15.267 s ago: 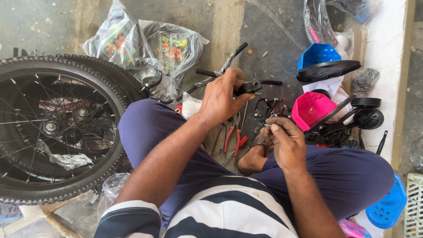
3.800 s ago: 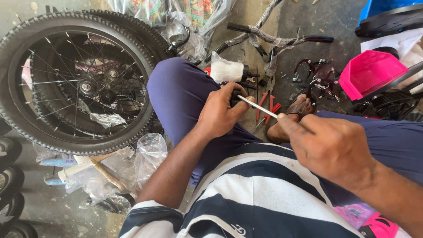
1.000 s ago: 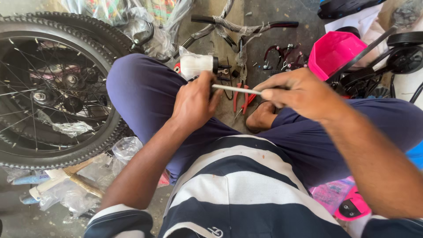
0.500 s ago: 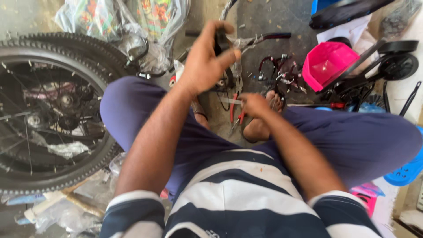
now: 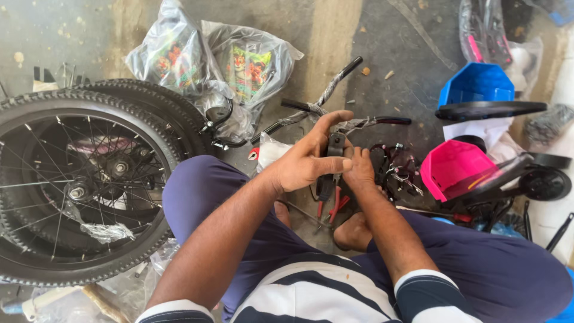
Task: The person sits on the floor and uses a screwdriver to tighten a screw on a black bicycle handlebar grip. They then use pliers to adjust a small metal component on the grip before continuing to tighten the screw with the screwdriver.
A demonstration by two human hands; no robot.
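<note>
I sit cross-legged on a concrete floor. My left hand is closed around a small dark bicycle part, thumb across its front. My right hand comes up from below, and its fingertips pinch the same part's lower right side. Just beyond the hands lies a plastic-wrapped black handlebar with a grip pointing right. Red-handled pliers lie on the floor under my hands, next to my bare foot.
A spoked bicycle wheel with a knobby tyre lies at the left. Clear plastic bags of parts sit behind it. At the right are a pink plastic box, a blue box, small black wheels and a tangle of cables.
The thin metal rod held between both hands a second ago is gone. Both hands have moved forward and now meet on the dark part by the handlebar.
</note>
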